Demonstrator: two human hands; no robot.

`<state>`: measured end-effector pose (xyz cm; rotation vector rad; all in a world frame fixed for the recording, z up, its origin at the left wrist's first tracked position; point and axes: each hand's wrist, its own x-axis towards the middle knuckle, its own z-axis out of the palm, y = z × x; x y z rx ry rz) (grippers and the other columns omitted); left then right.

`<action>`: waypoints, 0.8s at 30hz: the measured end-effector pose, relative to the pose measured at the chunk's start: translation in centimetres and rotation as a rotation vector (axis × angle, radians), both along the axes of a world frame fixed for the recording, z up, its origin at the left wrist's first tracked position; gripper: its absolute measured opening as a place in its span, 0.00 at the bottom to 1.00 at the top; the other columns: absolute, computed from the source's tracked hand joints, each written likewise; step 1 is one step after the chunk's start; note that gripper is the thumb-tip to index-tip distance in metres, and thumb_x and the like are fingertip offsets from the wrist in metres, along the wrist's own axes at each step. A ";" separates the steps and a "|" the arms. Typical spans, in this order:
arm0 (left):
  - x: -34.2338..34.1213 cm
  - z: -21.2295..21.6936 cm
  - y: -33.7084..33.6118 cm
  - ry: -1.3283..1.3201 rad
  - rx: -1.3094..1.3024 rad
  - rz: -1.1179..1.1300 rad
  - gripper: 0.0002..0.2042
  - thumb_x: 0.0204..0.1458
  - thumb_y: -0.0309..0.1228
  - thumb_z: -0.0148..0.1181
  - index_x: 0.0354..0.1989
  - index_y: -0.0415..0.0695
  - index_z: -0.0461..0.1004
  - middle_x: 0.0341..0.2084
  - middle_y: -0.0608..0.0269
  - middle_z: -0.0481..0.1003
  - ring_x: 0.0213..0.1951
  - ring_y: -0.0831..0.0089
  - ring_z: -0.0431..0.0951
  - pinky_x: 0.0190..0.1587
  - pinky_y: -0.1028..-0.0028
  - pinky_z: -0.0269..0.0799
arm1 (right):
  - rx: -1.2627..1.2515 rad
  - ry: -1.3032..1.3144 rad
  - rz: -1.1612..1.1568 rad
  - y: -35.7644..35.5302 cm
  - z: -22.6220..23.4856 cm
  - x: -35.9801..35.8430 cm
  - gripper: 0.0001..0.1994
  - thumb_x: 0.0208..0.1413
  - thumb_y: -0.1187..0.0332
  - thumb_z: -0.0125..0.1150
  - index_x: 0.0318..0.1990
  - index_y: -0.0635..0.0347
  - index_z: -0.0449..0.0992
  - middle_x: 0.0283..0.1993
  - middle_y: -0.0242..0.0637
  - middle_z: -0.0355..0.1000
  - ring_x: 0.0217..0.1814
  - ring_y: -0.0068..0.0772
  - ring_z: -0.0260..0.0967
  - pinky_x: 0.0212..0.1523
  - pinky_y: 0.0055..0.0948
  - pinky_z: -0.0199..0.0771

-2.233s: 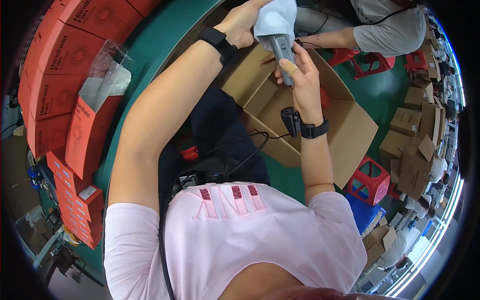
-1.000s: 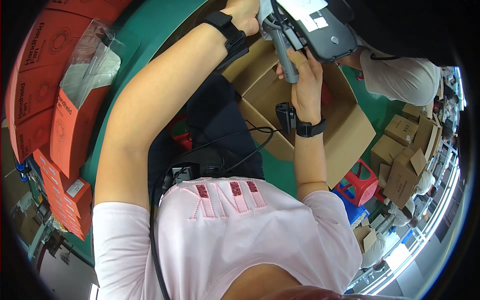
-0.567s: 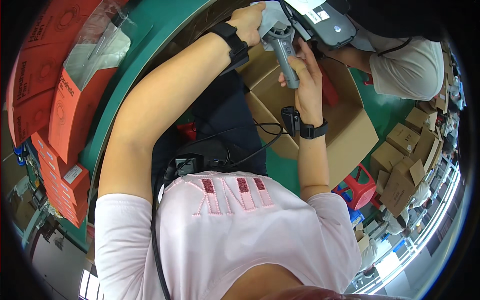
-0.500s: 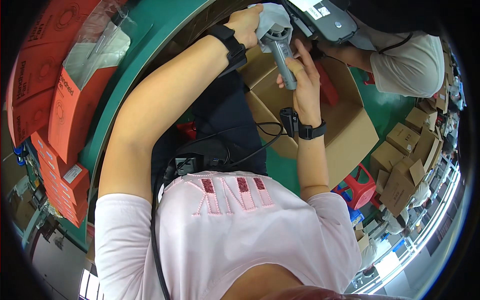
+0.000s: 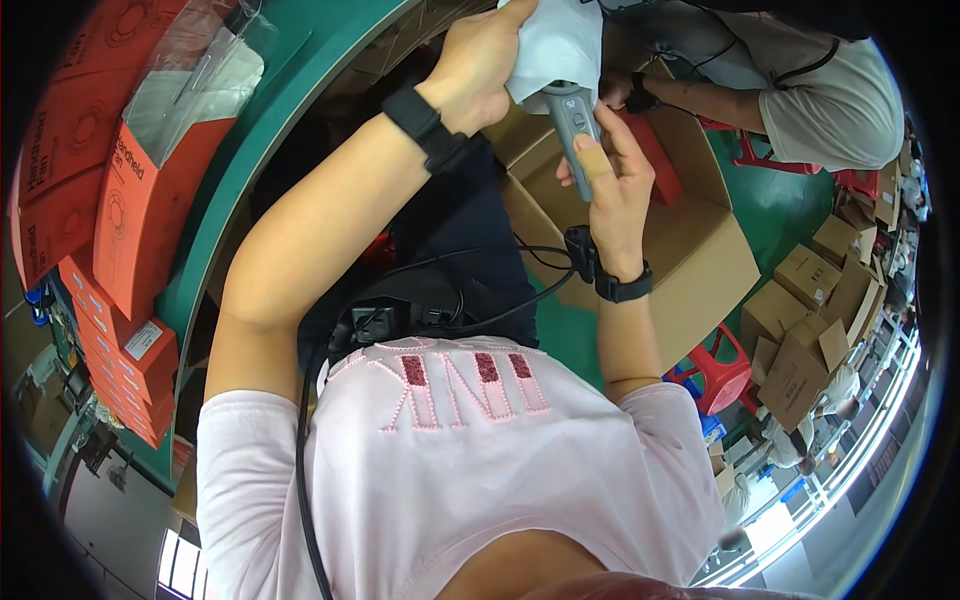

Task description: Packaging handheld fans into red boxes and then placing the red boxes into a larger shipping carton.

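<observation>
Holding, at upper centre of the frame, the grey fan [image 5: 571, 112] by its handle in the curled right hand [image 5: 617, 190]. Gripping with the left hand [image 5: 472, 68], fingers partly hidden, the white pouch [image 5: 556, 45] covering the fan's upper end. Held above an open cardboard box [image 5: 700, 265], apart from red boxes [image 5: 130, 225] at left.

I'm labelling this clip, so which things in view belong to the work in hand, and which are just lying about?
In hand:
- gray handheld device, gripped by the right hand
- white pouch over its upper end, held by the left hand

Apparently just lying about:
- orange boxes at left
- open carton below the hands
- red stool
- cartons at far right
</observation>
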<state>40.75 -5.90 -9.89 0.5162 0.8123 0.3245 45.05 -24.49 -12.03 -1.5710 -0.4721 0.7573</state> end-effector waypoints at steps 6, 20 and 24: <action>-2.8 -0.1 -4.7 -0.125 0.484 0.066 0.25 0.58 0.43 0.65 0.51 0.31 0.71 0.44 0.55 0.79 0.43 0.72 0.79 0.47 0.71 0.75 | -0.078 -0.711 -0.119 0.0 1.3 -1.7 0.21 0.54 0.71 0.70 0.54 0.66 0.73 0.43 0.38 0.75 0.41 0.30 0.72 0.45 0.25 0.71; -10.2 -0.4 -11.0 -0.236 -0.051 -0.259 0.28 0.57 0.43 0.67 0.61 0.39 0.69 0.47 0.60 0.79 0.50 0.73 0.78 0.54 0.74 0.71 | -0.105 -0.949 -0.198 -4.2 2.6 -3.4 0.23 0.47 0.70 0.74 0.51 0.63 0.73 0.47 0.40 0.76 0.47 0.35 0.74 0.51 0.32 0.73; -8.7 -0.6 -11.9 -0.446 -0.260 -0.124 0.19 0.64 0.40 0.57 0.57 0.42 0.71 0.53 0.61 0.76 0.54 0.70 0.77 0.58 0.68 0.71 | -0.081 -0.937 -0.022 -4.2 3.8 -5.4 0.15 0.54 0.70 0.68 0.48 0.63 0.74 0.43 0.41 0.75 0.45 0.35 0.74 0.47 0.32 0.73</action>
